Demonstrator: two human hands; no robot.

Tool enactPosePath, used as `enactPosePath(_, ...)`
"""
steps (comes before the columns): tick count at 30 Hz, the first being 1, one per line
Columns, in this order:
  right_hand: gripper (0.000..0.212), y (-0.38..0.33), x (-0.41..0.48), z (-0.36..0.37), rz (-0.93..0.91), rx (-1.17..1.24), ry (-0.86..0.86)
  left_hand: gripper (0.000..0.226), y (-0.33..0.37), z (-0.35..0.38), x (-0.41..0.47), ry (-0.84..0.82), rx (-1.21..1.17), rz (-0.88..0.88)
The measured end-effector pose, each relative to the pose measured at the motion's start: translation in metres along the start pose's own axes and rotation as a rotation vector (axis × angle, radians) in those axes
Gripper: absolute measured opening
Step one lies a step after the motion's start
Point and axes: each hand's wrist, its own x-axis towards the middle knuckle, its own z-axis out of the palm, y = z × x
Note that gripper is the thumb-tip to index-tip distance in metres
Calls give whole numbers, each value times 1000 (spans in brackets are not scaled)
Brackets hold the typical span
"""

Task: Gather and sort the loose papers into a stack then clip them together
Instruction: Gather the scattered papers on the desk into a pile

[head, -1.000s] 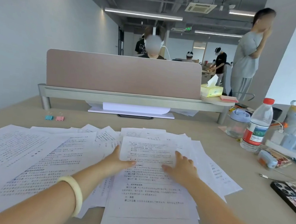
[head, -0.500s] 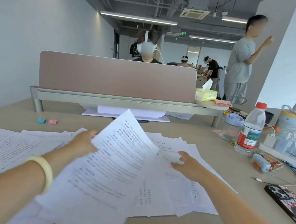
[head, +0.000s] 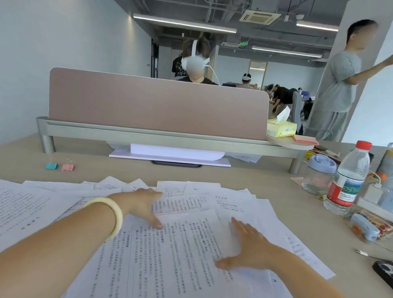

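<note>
A person's two hands lie flat on a spread of loose papers [head: 252, 209] that fans along the near edge of the table [head: 248, 177], from its left edge to past the middle. The left hand [head: 145, 206], with a pale bracelet [head: 113, 215] on the wrist, presses down with straight fingers on the overlapping sheets. The right hand [head: 247, 247] rests palm down, fingers extended and thumb splayed, on the right part of the top sheet [head: 168, 261], which lies askew over the others. Neither hand grips anything.

The printed sheets are not yet squared, and their corners jut out at many angles. Two binder clips, one teal [head: 51, 166] and one pink [head: 67, 167], sit side by side beyond the papers toward the far left corner, apart from both hands. A water bottle [head: 347, 177] stands near the right edge, and a phone [head: 392, 275] lies closer to the near right corner.

The sheets look thin, light and limp, likely to slide over one another and to buckle if lifted by one corner. Flat palms drawing them inward from the outer margins should serve best, followed by a grip on the two long sides to tap the stack square on the table. The clips are small and probably stiffly sprung, best pinched by their wire handles.
</note>
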Motion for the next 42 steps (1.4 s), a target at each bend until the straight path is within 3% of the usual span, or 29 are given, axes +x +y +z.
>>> enactPosePath(3, 161, 3, 0, 0, -5, 35, 38, 110, -1, -10, 9, -48, 46, -24)
enactPosePath(7, 134, -4, -11, -2, -47, 85, 77, 104, 0, -15, 14, -32, 61, -11)
enactPosePath(11, 125, -32, -43, 17, -320, -103, -95, 81, 0, -9, 15, -46, -11, 9)
enactPosePath(14, 119, -43, -44, 34, -414, -200, -110, 62, 7, -3, 8, -36, -4, 43)
enactPosePath(18, 117, -33, -34, 26, -353, -193, 91, 54, 8, 4, -6, -25, -133, 73)
enactPosePath(24, 129, -15, -46, 23, -262, -201, -26, 52, 1, 10, -28, -35, -208, 36)
enactPosePath(27, 132, -10, -41, 29, -215, -166, 109, 48, 10, 11, -37, -62, -200, 52)
enactPosePath(31, 120, -5, -32, 28, -172, -49, 179, 41, 9, 8, -56, 73, -400, 59)
enactPosePath(35, 106, 7, -27, 15, -99, 376, 141, 42, -9, 2, -73, 210, -815, 64)
enactPosePath(37, 96, 14, -15, 6, -13, 501, 230, 37, -11, 1, -77, 330, -992, 89)
enactPosePath(39, 84, 23, -2, -5, 121, 547, 315, 38, -6, 1, -72, 453, -1119, 60)
enactPosePath(42, 75, 35, 10, -12, 303, 391, 288, 44, 6, 9, -47, 506, -1134, 41)
